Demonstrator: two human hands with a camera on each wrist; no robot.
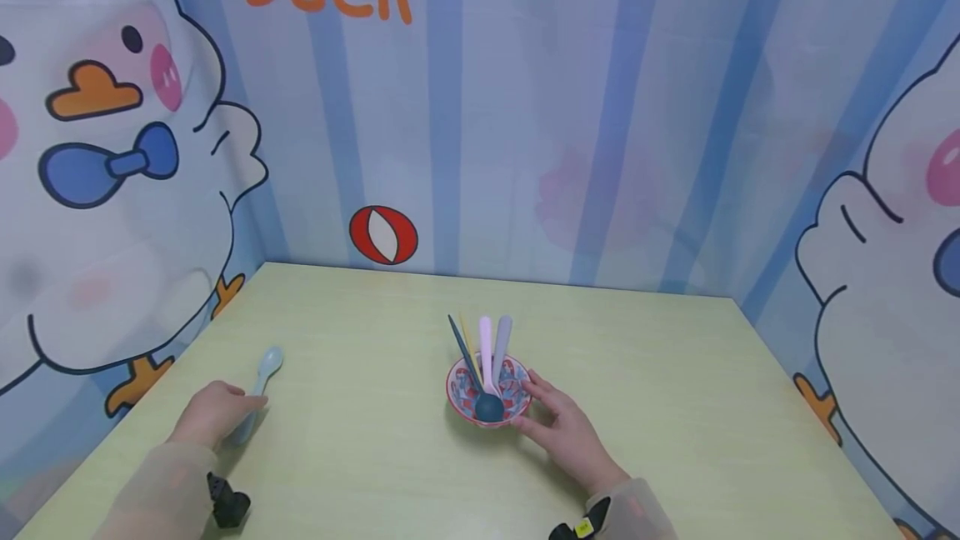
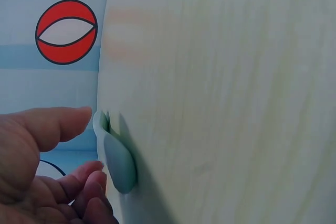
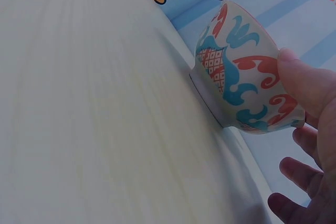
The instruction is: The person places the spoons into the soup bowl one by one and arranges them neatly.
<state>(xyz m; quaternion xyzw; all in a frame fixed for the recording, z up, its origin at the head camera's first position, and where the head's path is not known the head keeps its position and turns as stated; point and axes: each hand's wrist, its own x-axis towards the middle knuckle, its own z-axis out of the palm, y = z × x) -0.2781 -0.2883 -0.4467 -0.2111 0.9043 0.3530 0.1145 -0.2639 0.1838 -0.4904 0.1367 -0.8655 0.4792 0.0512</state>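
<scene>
A light blue spoon [image 1: 268,365] lies on the table at the left, its wide end pointing away. Over its handle hovers my left hand [image 1: 213,413]; in the left wrist view the thumb [image 2: 68,124] and fingers are apart, with the spoon [image 2: 119,163] just beyond their tips. My right hand [image 1: 564,432] holds the right side of a red-rimmed patterned bowl [image 1: 459,397], thumb and forefinger spread along its rim. Inside the bowl stand a dark spoon [image 1: 489,407], a pink handle [image 1: 486,340], a grey-purple handle [image 1: 503,340] and a thin yellow one [image 1: 467,332].
The pale wood-grain table [image 1: 360,457] reaches back to a striped cloth backdrop [image 1: 510,107] with duck prints. More printed cloth hangs along both sides. A black wrist camera [image 1: 227,502] sits at the left sleeve, another [image 1: 581,523] at the right.
</scene>
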